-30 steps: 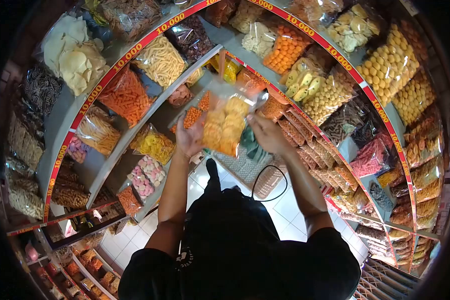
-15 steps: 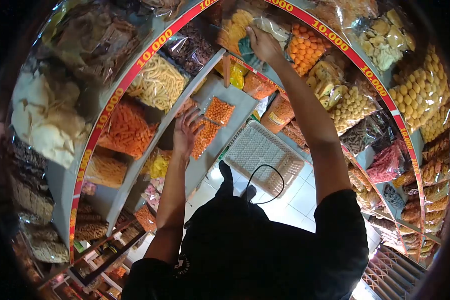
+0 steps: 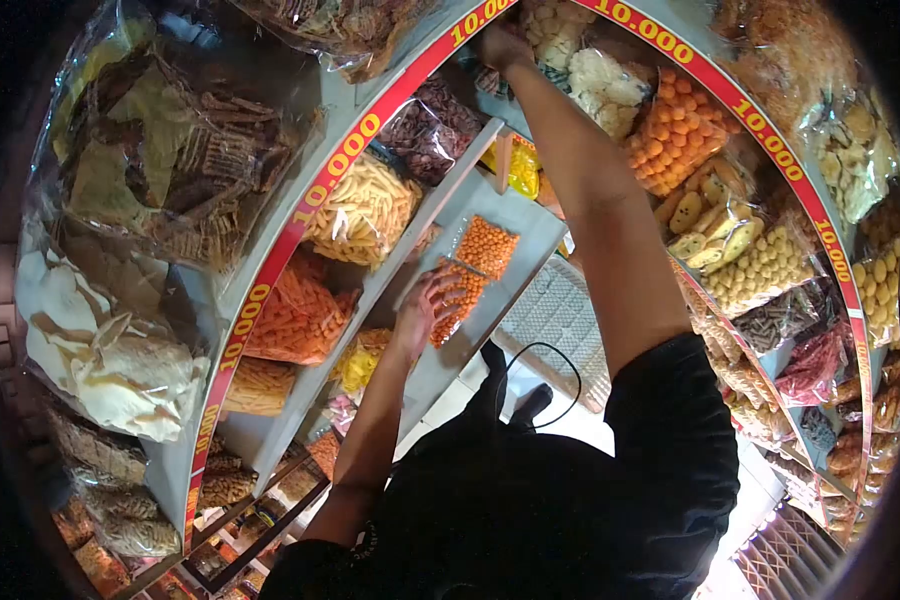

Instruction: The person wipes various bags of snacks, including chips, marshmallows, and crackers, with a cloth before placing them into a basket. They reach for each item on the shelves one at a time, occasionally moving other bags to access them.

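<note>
On my feed, the left hand (image 3: 428,308) is at the centre of the frame, fingers spread and released, gripping nothing. Its fingertips overlap the lower pack of orange balls (image 3: 460,311); I can't tell whether they touch it. The upper pack (image 3: 487,247) lies just beyond, on the same grey shelf (image 3: 533,222).

My right hand (image 3: 503,50) reaches up to the top centre, its fingers mostly hidden. A greenish cloth (image 3: 490,82) shows right beneath them, but I can't tell how firmly they grasp it. A bag of dark chips (image 3: 432,125) sits to the lower left of that hand.

Curved red strips (image 3: 340,165) repeat "10.000" in yellow. The shirt's (image 3: 530,500) small white print is unreadable.
</note>
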`<state>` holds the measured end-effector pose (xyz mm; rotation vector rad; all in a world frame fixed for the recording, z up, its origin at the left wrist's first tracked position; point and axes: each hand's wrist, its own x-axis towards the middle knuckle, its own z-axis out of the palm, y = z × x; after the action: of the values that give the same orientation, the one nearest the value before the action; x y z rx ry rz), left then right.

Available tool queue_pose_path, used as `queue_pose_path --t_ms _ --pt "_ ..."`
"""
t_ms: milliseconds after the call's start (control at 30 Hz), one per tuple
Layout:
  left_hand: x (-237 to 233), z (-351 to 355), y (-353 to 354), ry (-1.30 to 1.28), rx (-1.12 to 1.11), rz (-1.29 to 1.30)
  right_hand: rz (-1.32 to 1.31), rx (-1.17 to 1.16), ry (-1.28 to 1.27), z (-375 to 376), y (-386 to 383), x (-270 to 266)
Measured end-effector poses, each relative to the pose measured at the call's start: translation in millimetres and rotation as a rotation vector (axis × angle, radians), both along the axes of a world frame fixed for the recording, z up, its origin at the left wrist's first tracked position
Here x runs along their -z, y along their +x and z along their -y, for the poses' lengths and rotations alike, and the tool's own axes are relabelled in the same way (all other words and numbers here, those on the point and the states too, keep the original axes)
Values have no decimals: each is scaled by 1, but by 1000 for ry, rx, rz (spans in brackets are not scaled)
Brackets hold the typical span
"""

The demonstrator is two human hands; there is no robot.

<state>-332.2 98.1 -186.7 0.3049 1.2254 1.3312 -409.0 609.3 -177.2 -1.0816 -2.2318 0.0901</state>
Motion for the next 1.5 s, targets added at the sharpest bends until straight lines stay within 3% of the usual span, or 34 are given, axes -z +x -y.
queue_pose_path --t_ms 67,167,233,300,367,467,567,600,667,800,833,867,933,1000,1100,1133,1267,1367,1400,1500 --pt "5 9 -1 -36 -19 -6 174 -17 -412 -6 -9 -28" --pt "9 16 -1 -79 -32 -25 241 62 45 22 -2 -22" --pt "6 18 -2 -95 -62 14 171 42 -125 21 -9 -28" --pt "11 24 -6 -79 -49 -22 -64 6 -253 29 -8 -30" --pt "9 27 -6 -106 -62 6 -169 27 -212 48 -3 -42" --pt "7 32 -3 -78 -57 1 24 -38 -412 53 16 -64" --pt "11 32 1 -96 -19 28 45 -75 -363 61 37 -71" --pt "12 32 3 -113 -7 29 23 15 -507 62 40 -77" --pt "15 31 11 -84 8 51 -152 56 -621 102 77 -112" --pt "19 19 32 39 31 182 -668 158 -618 162 130 -120" --pt "19 17 40 75 41 229 -705 178 -800 184 150 -127" --pt "14 12 50 99 17 276 -854 160 -833 201 162 -112" --pt "-8 -1 74 120 -18 314 -895 33 -934 238 197 -92" --pt "-16 -10 93 179 -12 323 -1079 68 -1169 288 227 -86" --pt "-60 -22 132 117 -156 290 -1013 101 -1039 328 255 -40" --pt "-44 -23 136 156 -115 321 -984 60 -1072 340 269 -40" --pt "-62 -21 172 73 -141 254 -845 -26 -1030 395 311 -53" --pt "-50 -16 193 182 -88 205 -678 -78 -847 418 338 -53" --pt "-47 -13 199 186 -168 281 -625 -66 -707 423 343 -41" --pt "-65 4 225 269 -255 210 -609 -108 -649 448 370 -52"
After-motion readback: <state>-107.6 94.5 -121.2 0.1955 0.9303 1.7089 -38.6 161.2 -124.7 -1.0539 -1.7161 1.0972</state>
